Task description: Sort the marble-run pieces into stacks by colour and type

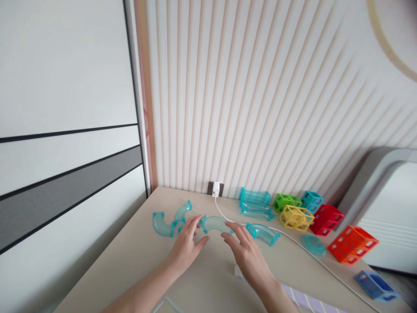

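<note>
A clear teal curved tube (215, 223) lies on the beige table between my two hands. My left hand (186, 241) is at its left end, thumb and fingers apart. My right hand (243, 244) is at its right end, also with thumb and fingers spread. Whether the fingertips touch the tube I cannot tell. Left of my left hand are two more curved tubes, a nearer one (162, 226) and a farther one (182, 211). Just beyond my right hand lies another curved tube (266, 234); my right hand partly covers the teal parts there.
Straight teal tubes (256, 196) lie by the ribbed wall. Green (285, 202), yellow (295, 218), red (326, 219), orange (352, 244) and blue (376, 285) block frames stand right, near teal rings (312, 245). A white cable (296, 239) runs from a plug (215, 189) across the table.
</note>
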A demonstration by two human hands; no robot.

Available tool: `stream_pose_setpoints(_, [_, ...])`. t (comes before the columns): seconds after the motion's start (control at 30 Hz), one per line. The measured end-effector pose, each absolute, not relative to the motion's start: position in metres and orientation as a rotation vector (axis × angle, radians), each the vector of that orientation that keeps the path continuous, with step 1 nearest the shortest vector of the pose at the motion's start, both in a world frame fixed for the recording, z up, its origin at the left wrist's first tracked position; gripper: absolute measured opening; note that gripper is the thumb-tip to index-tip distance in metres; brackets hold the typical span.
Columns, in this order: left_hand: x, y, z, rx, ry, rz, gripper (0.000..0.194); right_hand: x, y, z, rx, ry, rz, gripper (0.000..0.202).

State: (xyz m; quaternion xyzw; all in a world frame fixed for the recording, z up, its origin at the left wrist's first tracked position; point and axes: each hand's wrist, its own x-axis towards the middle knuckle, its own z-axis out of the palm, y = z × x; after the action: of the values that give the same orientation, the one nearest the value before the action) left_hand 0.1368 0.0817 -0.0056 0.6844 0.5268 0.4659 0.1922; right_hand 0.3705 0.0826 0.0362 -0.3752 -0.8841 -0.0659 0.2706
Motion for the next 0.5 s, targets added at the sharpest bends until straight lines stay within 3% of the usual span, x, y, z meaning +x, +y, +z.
stream_pose_setpoints(0.17, [0.136, 0.080, 0.002, 1.932, 1.508, 1.344, 0.031, 0.364, 0.080, 0.034, -1.015, -2.256, -0.170, 0.025])
stream_pose_setpoints(0.5, [0.139, 0.077, 0.002, 1.983, 1.466, 1.579, 0.033, 0.367, 0.090, 0.023, -1.061, -2.095, -0.213, 0.027])
